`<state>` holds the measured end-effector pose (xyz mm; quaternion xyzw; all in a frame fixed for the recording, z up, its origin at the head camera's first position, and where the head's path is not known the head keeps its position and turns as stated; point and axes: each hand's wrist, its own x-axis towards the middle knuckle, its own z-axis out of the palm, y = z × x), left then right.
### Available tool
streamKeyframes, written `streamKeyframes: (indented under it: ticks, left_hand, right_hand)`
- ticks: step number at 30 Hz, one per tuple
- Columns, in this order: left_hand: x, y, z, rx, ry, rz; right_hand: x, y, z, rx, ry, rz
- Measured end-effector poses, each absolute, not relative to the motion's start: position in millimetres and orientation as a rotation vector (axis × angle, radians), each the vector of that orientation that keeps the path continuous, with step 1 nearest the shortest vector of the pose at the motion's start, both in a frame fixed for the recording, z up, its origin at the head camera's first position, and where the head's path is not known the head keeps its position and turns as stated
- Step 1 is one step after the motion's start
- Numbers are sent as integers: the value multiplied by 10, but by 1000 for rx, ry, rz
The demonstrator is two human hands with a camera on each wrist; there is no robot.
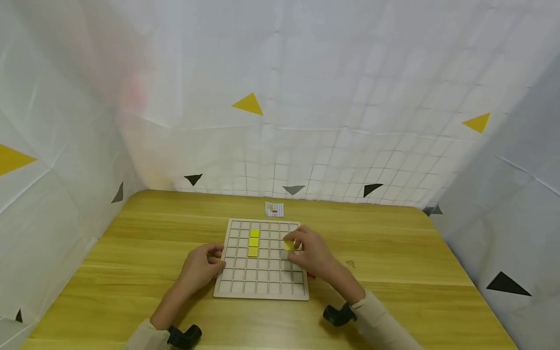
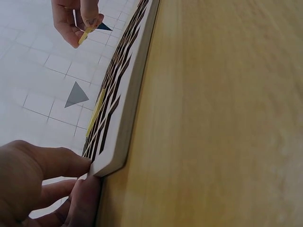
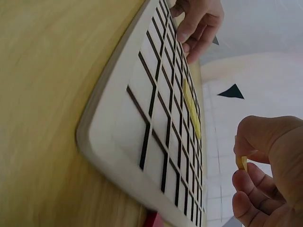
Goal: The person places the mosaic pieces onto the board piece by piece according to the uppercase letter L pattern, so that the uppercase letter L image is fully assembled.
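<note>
A pale square grid board [image 1: 261, 297] lies on the wooden table. Three yellow square tiles [image 1: 253, 242] sit in one column of its cells, left of the middle. At the board's left edge, my left hand [image 1: 199, 266] holds the rim between thumb and fingers; the left wrist view shows these fingertips at the board's corner. My right hand [image 1: 316, 252] pinches another yellow square tile [image 1: 288, 245] between thumb and fingers, over the right part of the board. In the right wrist view this tile [image 3: 242, 163] is raised above the grid, its edge turned to the camera.
Behind the board lies a small printed card [image 1: 274, 209] with a grid pattern. Something red [image 1: 311, 275] shows at the board's right edge, partly hidden by the right hand. White sheets [image 1: 315, 73] with coloured triangles enclose the table [image 1: 393, 272] at the back and sides.
</note>
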<state>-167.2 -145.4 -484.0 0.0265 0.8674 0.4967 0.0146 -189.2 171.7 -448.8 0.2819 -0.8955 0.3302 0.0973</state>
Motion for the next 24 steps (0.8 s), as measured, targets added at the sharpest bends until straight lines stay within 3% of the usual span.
streamKeyframes:
  ticks: [24]
  left_hand:
    - [-1663, -1444, -4828, 76, 2715, 1551]
  right_hand:
    - [-1786, 1189, -4605, 961, -2714, 1057]
